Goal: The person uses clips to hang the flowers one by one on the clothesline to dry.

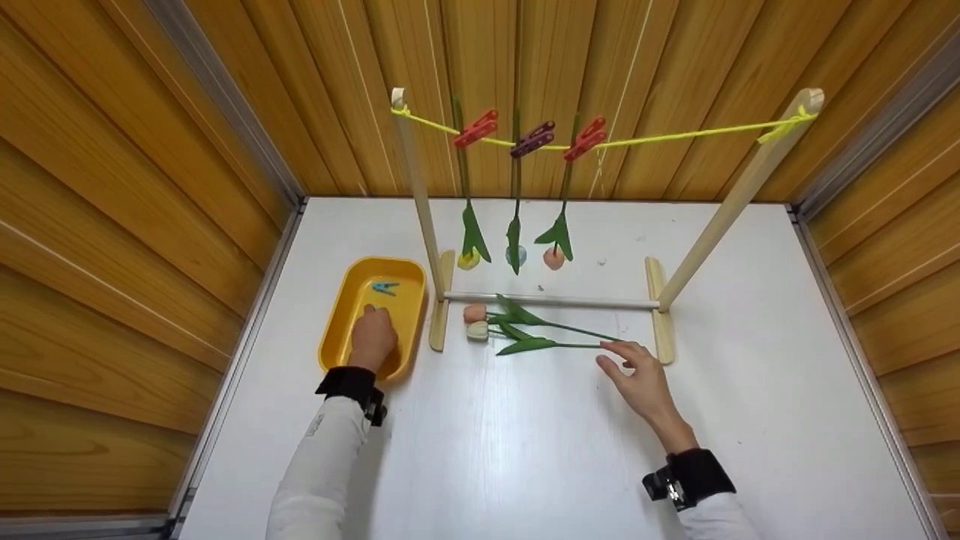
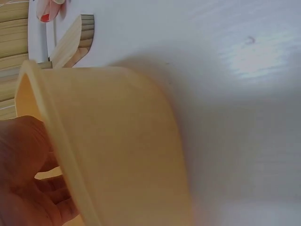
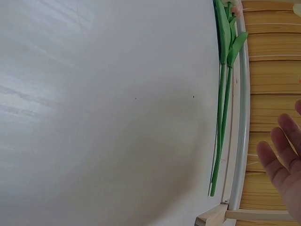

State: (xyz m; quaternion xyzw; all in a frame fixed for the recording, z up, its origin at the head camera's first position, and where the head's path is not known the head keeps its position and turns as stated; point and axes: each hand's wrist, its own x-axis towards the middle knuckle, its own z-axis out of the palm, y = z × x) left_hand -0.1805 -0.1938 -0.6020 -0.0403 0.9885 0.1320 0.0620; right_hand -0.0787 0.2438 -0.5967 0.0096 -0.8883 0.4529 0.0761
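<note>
My left hand (image 1: 373,337) reaches down into a yellow tray (image 1: 346,296), fingers bent; its fingertips are hidden, so I cannot tell whether they pinch anything. A blue clothespin (image 1: 385,287) lies on the tray floor beyond the knuckles. In the left wrist view, the tray wall (image 2: 117,141) partly covers that hand (image 2: 28,174). My right hand (image 1: 637,379), fingers spread and relaxed, hovers by the stem ends of two artificial tulips. One is a pink tulip (image 1: 475,313), the other a white tulip (image 1: 478,331), lying side by side. The right wrist view shows the hand (image 3: 284,160) apart from the green stems (image 3: 221,136).
A wooden stand (image 1: 429,217) carries a yellow string (image 1: 675,136). From it hang three upside-down tulips, yellow (image 1: 469,259), blue (image 1: 516,256) and pink (image 1: 553,259), held by red (image 1: 477,129), purple (image 1: 532,139) and red (image 1: 586,139) clothespins. Wood-patterned walls (image 1: 112,225) enclose the white table (image 1: 480,450).
</note>
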